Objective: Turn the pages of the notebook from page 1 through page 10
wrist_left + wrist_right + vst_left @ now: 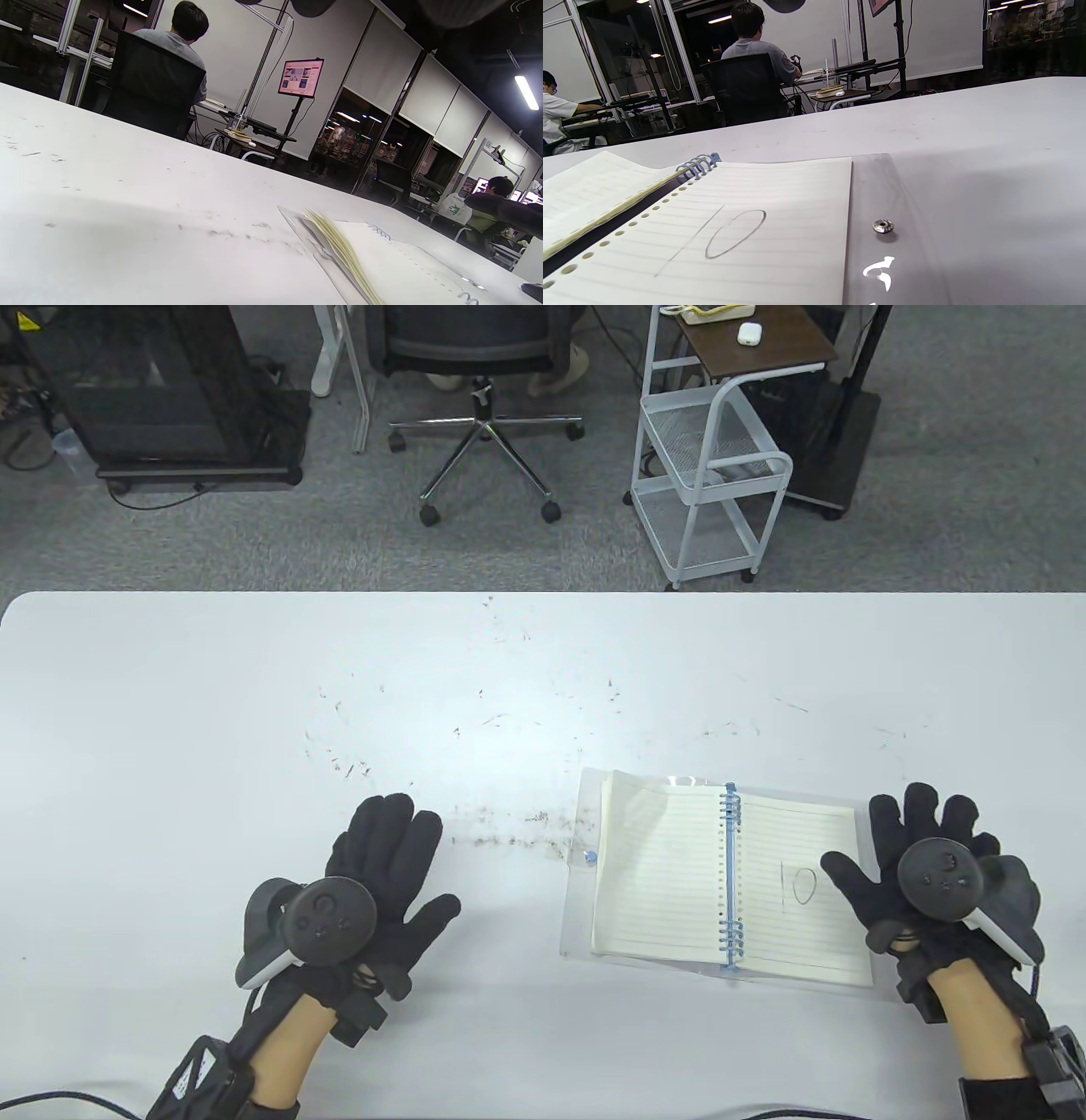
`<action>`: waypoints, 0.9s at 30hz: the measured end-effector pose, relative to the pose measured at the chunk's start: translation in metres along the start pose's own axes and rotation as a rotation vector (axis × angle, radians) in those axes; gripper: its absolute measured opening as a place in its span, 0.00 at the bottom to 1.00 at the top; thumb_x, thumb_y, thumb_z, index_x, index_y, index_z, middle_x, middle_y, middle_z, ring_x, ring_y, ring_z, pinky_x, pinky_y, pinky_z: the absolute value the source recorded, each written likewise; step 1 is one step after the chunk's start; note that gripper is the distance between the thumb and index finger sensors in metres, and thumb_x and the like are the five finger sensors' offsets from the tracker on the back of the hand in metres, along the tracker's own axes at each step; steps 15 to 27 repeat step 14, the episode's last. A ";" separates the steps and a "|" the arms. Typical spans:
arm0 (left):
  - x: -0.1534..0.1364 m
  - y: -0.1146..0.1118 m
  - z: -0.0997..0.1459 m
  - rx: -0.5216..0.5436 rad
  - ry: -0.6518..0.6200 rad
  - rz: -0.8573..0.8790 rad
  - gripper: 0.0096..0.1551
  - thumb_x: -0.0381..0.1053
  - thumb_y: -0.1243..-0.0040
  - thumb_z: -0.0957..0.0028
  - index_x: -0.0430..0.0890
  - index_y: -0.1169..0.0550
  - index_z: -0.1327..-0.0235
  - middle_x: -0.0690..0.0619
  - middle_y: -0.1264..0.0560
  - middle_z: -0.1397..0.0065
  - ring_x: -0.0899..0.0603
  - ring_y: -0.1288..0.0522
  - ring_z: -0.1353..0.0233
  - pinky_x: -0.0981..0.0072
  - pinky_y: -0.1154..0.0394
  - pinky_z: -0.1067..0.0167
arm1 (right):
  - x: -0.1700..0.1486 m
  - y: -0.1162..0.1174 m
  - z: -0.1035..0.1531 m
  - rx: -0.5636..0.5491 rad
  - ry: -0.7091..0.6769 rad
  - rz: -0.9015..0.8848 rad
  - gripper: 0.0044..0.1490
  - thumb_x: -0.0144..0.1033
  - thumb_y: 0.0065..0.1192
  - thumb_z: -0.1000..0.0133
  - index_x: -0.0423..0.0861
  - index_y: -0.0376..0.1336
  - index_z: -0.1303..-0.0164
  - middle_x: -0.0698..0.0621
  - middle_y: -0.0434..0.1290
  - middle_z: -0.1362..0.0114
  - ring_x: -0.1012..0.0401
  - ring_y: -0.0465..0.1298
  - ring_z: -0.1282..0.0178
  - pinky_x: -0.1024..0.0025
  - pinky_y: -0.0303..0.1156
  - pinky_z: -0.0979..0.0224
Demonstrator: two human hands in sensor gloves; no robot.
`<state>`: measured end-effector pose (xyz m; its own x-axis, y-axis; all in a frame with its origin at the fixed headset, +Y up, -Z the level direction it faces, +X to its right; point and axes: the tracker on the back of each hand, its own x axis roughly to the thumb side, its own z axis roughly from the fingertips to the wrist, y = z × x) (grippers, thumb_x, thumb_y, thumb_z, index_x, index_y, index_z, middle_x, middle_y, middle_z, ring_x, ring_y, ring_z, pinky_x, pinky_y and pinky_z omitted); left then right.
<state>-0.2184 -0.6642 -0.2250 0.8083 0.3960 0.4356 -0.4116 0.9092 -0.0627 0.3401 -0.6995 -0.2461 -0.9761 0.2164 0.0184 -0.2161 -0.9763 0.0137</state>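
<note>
A lined spiral notebook with a blue binding lies open and flat on the white table, at the right front. Its right page bears a handwritten "10", also plain in the right wrist view. My right hand lies open, fingers spread, at the notebook's right edge, the thumb over the page's edge, holding nothing. My left hand lies open and flat on the table well left of the notebook, holding nothing. The left wrist view shows the turned pages' stack.
The notebook's clear plastic cover with a metal snap lies spread under it. Dark scuff marks dot the table between the hands. Beyond the far edge stand an office chair and a white wire cart.
</note>
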 end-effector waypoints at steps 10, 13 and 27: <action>-0.001 0.000 -0.001 -0.008 0.007 -0.001 0.51 0.74 0.50 0.50 0.51 0.46 0.17 0.44 0.56 0.14 0.28 0.59 0.14 0.26 0.50 0.27 | 0.000 0.002 0.000 0.004 -0.011 -0.025 0.57 0.81 0.36 0.48 0.48 0.38 0.23 0.35 0.36 0.17 0.26 0.35 0.22 0.18 0.40 0.33; -0.001 -0.001 -0.001 -0.010 0.009 -0.002 0.51 0.74 0.50 0.51 0.51 0.46 0.17 0.44 0.56 0.14 0.28 0.59 0.14 0.26 0.50 0.27 | 0.001 0.001 0.000 0.008 -0.012 -0.027 0.57 0.81 0.36 0.48 0.48 0.38 0.23 0.35 0.36 0.17 0.26 0.35 0.23 0.18 0.40 0.33; -0.001 -0.001 -0.001 -0.011 0.009 -0.002 0.51 0.74 0.50 0.50 0.51 0.45 0.17 0.44 0.56 0.14 0.28 0.59 0.14 0.26 0.50 0.27 | 0.001 0.002 0.000 0.010 -0.012 -0.026 0.57 0.81 0.36 0.48 0.48 0.38 0.23 0.35 0.35 0.17 0.26 0.35 0.23 0.18 0.40 0.33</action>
